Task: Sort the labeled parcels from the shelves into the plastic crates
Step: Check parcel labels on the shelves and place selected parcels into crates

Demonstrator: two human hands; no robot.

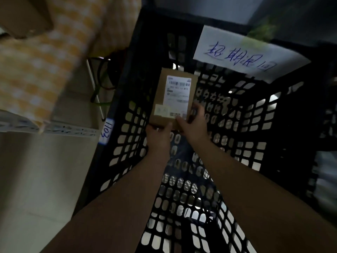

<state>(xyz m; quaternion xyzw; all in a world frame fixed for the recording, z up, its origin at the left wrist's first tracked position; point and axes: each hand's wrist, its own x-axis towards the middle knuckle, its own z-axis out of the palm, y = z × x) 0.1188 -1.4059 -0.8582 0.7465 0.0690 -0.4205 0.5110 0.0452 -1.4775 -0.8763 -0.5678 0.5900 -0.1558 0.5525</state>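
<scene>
Far left: yellow-checked bundle (42, 57) on white shelf (54, 127), outside crate, not your concern. Your left hand (158, 134) closed on parcel (173, 99) near-left corner, thumb on top. Parcel inside black crate (242, 114), low, near left wall; resting or hovering, can't tell. Long axis runs straight away from you, label up, barcode end far. Your right hand (193, 123) wrapped round near-right corner. Both hands equally near. Handwritten sign (242, 52) on far rim.

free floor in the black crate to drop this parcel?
Yes. Both hands hold the parcel by its near end inside the black crate. The lattice floor shows bare between the side walls; nothing else visible inside. Far end near the paper sign is hidden by the parcel.
</scene>
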